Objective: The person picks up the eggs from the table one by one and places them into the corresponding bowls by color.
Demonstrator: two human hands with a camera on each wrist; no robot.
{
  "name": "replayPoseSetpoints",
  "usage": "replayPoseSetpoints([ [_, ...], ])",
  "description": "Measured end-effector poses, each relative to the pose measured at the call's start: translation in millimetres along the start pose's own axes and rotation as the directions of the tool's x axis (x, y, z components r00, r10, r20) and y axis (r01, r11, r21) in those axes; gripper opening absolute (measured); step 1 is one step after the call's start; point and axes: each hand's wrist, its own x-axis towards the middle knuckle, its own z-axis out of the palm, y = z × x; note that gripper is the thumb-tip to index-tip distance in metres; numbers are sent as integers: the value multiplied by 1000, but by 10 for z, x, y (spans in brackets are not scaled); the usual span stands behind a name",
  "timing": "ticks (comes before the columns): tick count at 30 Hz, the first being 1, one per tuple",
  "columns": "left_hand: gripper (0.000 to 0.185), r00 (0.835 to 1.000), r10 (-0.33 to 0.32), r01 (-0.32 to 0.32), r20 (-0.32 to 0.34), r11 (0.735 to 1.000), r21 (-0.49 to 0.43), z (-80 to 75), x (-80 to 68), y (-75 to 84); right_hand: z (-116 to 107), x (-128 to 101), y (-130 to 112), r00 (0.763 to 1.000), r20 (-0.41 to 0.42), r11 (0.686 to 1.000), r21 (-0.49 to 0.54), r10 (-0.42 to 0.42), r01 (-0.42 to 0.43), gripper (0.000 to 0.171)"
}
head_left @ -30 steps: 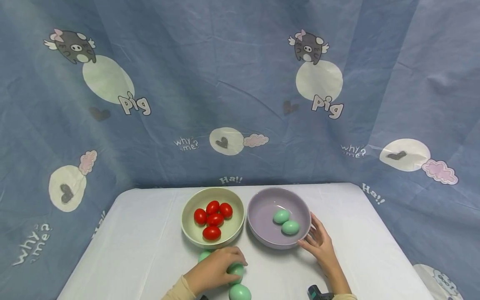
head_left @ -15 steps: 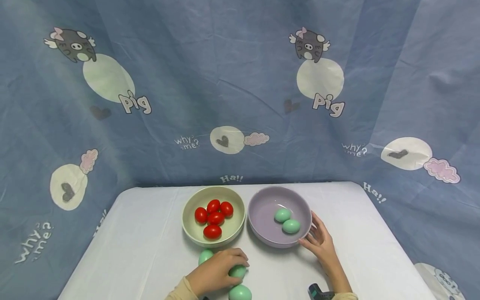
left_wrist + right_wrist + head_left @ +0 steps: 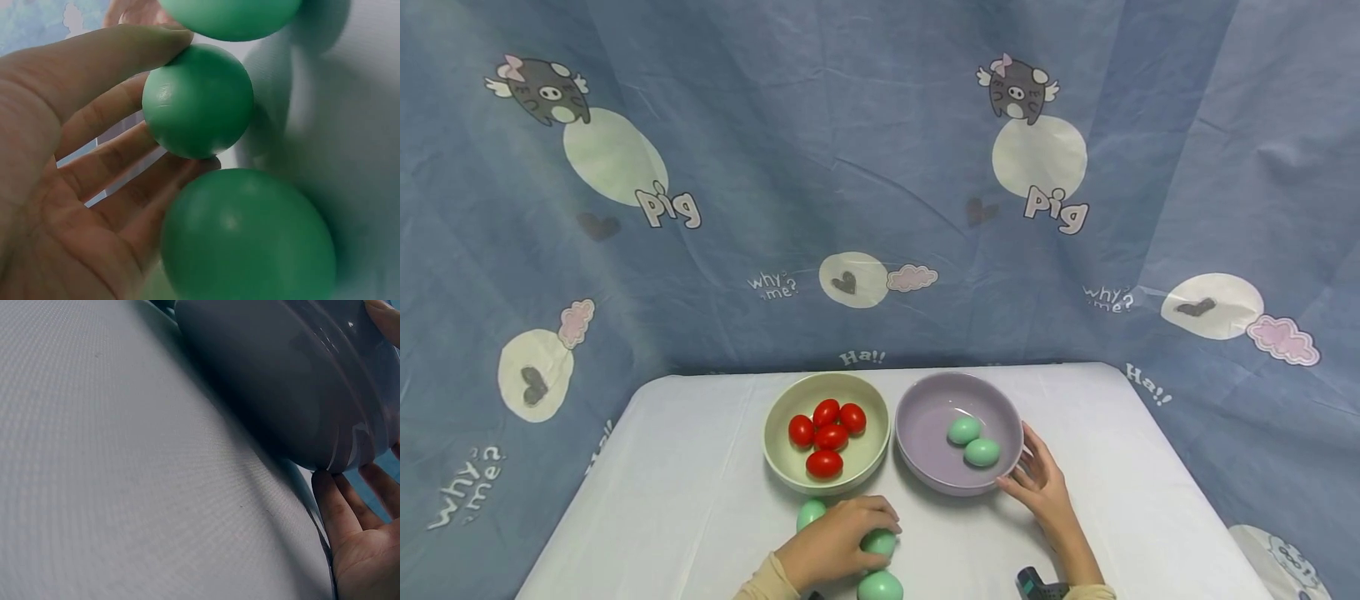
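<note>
My left hand (image 3: 841,542) grips a green egg (image 3: 880,542) on the white table near the front edge. In the left wrist view that egg (image 3: 198,100) sits between my thumb and curled fingers (image 3: 112,169). A second green egg (image 3: 880,587) lies just in front of it and a third (image 3: 810,512) just behind my hand. My right hand (image 3: 1039,487) rests with straight fingers against the right side of the purple bowl (image 3: 925,421), which holds two green eggs (image 3: 973,442). The right wrist view shows the bowl's wall (image 3: 294,381) and my fingers (image 3: 350,531) beside it.
A beige bowl (image 3: 867,454) with several red eggs (image 3: 826,435) stands left of the purple bowl, the two almost touching. A blue printed cloth (image 3: 880,208) hangs behind the table. A dark wrist device (image 3: 1037,585) shows at the bottom edge.
My left hand has closed slightly more over the green egg and shifted a touch to the right. The right hand stays against the purple bowl.
</note>
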Motion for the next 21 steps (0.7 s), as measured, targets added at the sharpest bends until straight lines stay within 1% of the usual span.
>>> replayPoseSetpoints([
  [5,32,999,31,-30,-36,999,18,-42,48,24,5,-3,-2,1000,-1,1000,-1,-5,5,95],
  [10,32,994,77,-74,-72,997,36,-107,124,81,0,-4,-14,1000,-1,1000,-3,-1,1,95],
  [17,32,984,133,-134,-114,991,-2,-190,230,147,2,-15,-16,1000,-2,1000,0,-10,10,95],
  [21,32,983,144,-149,-114,988,-37,-266,304,188,-7,-17,-8,1000,-2,1000,-7,2,-2,94],
])
